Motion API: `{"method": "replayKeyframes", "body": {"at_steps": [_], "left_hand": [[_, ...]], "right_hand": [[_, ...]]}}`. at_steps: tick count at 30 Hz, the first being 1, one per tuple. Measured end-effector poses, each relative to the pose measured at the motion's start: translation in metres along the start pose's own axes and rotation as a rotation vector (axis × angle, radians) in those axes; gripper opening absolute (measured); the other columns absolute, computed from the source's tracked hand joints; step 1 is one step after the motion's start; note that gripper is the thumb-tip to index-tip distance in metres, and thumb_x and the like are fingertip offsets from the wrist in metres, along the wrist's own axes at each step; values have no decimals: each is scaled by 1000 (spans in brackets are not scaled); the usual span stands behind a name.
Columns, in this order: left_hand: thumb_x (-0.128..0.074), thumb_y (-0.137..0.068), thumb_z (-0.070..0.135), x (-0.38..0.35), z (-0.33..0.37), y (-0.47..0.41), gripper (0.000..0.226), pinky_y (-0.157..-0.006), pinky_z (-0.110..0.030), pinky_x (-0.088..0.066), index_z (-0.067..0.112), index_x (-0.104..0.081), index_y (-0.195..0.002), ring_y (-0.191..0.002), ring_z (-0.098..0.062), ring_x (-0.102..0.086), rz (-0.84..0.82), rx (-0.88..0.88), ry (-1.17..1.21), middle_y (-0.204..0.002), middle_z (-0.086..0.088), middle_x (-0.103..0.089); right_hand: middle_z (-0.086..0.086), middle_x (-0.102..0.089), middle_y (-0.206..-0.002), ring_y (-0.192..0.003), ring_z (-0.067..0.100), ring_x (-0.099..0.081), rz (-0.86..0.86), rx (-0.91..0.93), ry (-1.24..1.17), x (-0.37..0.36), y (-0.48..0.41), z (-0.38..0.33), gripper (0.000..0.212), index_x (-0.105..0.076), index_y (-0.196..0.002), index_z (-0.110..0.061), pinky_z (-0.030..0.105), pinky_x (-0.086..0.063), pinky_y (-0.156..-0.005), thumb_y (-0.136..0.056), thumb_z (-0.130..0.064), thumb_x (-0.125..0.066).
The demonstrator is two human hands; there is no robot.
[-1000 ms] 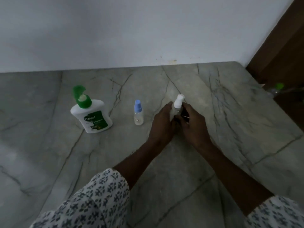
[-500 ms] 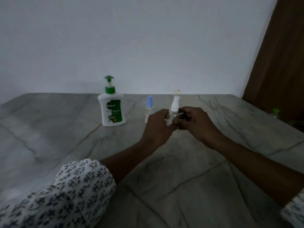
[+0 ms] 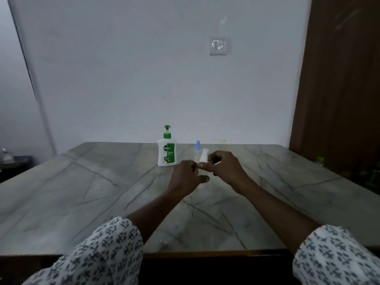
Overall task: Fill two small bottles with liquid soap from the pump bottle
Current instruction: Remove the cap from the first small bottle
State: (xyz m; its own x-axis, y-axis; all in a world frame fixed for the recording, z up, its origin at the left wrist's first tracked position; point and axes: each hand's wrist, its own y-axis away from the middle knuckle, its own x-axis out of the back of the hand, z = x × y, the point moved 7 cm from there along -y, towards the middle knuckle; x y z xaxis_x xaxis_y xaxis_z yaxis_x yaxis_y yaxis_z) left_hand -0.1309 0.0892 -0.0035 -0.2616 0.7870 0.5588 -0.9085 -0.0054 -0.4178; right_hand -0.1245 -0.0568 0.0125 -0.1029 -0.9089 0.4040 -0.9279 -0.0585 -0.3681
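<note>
A white pump bottle (image 3: 167, 150) with a green pump and label stands upright at the back of the marble table (image 3: 82, 192). Just right of it stands a small clear bottle with a blue cap (image 3: 197, 150). In front of that, a second small clear bottle with a white cap (image 3: 203, 155) sits between my hands. My left hand (image 3: 186, 178) grips its body from the left, and that body is mostly hidden. My right hand (image 3: 225, 168) curls its fingers around the white cap from the right.
The table's dark front edge (image 3: 205, 254) runs just below my forearms. A white wall with a switch plate (image 3: 218, 46) is behind. A brown door (image 3: 339, 89) stands at the right, and a green-capped bottle (image 3: 320, 161) sits low beside it.
The view has tilted up, showing more wall and the switch. Both hands stay on the white-capped bottle, and my right hand's fingers have shifted up around the cap.
</note>
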Motion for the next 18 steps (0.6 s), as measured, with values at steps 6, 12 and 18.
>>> {"method": "replayKeyframes", "body": {"at_steps": [6, 12, 18], "left_hand": [[-89, -65, 25, -14, -9, -34, 34, -57, -25, -39, 14, -57, -70, -60, -11, -54, -43, 2, 11, -67, 4, -60], [-89, -65, 28, -31, -48, -54, 37, -52, -16, -36, 19, -54, -71, -59, -6, -54, -21, 17, 42, -69, 4, -61], [-90, -65, 27, -32, -62, -62, 32, -54, -13, -41, 16, -62, -78, -59, 0, -56, -96, 28, 65, -69, 8, -64]], "right_hand": [[3, -50, -62, -55, 12, -41, 139, 71, 133, -9, -36, 3, 45, -48, -66, -11, 27, -32, -53, -73, -40, -82], [3, -55, -62, -56, 13, -45, 132, 46, 87, -28, -64, 37, 46, -59, -71, 0, 28, -36, -55, -70, -38, -85], [3, -56, -63, -58, 13, -47, 56, 106, -7, -39, -66, 43, 31, -63, -70, -3, 28, -39, -59, -75, -27, -82]]}}
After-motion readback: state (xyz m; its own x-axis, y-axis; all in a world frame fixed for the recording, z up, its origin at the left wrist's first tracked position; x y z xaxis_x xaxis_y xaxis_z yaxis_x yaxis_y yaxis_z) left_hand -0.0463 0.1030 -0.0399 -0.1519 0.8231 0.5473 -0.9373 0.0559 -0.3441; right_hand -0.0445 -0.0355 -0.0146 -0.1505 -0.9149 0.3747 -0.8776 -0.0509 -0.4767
